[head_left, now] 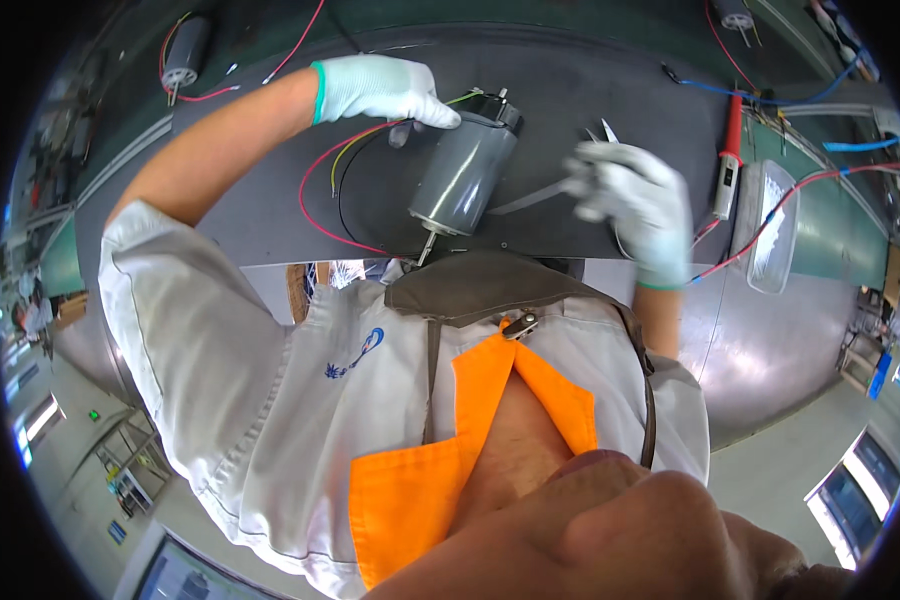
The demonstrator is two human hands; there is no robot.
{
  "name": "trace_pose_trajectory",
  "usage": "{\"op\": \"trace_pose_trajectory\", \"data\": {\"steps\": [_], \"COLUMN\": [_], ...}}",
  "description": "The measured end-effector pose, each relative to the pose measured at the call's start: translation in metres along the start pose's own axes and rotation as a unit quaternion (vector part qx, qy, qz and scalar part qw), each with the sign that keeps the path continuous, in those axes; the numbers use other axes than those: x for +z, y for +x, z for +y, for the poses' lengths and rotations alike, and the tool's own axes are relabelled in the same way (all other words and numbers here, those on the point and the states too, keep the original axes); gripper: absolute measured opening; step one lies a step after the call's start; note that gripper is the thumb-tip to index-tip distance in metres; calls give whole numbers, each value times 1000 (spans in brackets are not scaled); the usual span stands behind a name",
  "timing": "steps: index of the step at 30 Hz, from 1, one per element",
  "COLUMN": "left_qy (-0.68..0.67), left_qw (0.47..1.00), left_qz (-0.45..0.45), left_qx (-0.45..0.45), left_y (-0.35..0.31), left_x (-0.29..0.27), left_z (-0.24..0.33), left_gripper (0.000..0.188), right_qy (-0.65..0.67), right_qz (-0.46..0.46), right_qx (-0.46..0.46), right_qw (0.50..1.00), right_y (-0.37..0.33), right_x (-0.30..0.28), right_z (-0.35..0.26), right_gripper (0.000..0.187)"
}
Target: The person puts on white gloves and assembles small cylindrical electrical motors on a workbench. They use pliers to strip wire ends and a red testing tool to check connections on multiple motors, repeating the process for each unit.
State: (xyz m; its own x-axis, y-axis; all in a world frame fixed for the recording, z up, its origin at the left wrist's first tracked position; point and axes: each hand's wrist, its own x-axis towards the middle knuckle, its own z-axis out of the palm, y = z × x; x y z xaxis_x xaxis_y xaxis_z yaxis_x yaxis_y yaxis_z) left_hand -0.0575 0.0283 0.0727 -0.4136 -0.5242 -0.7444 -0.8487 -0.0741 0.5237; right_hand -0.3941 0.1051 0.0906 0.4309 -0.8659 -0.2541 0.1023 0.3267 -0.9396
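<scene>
A grey cylindrical electric motor (462,178) lies aslant on the dark bench top, its shaft pointing toward my body. My left hand (385,92), in a white glove with a green cuff, is closed at its far end, thumb against the casing. Red, yellow and black wires (338,170) pass under that hand and trail down on the left. To the right of the motor, my gloved right hand (635,205) is closed around a pointed metal tool (608,131), perhaps scissors, mostly hidden by blurred fingers. A thin pale strip (530,199) extends from this hand toward the motor.
A red-handled tool (732,135) with a cable lies at the right, beside a clear plastic tray (772,228). Another motor (187,52) stands at the far left, and a further one (735,14) at the far right. Blue and red cables cross the right side.
</scene>
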Motion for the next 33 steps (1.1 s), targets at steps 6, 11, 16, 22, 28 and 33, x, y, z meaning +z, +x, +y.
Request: {"op": "trace_pose_trajectory", "data": {"steps": [6,11,16,22,28,33], "left_qy": [-245,-337,-420,-462,-456,-374], "left_qw": [967,935,899,822,807,834], "left_qz": [-59,-39,121,333,359,378], "left_qx": [-38,-103,-12,14,115,149], "left_y": [-23,-36,-16,5,16,16], "left_x": [6,22,54,83,95,97], "left_z": [-3,11,-1,11,30,37], "left_gripper": [60,66,51,28,27,27], "right_qy": [-340,-571,-605,-430,28,26], "right_qz": [5,44,46,39,47,46], "right_qx": [-294,-426,-387,-368,-68,-71], "right_qw": [893,700,694,824,996,996], "right_y": [63,71,67,74,84,80], "right_x": [78,86,91,77,58,51], "right_z": [63,66,59,54,31,31], "right_gripper": [28,32,31,22,33,46]}}
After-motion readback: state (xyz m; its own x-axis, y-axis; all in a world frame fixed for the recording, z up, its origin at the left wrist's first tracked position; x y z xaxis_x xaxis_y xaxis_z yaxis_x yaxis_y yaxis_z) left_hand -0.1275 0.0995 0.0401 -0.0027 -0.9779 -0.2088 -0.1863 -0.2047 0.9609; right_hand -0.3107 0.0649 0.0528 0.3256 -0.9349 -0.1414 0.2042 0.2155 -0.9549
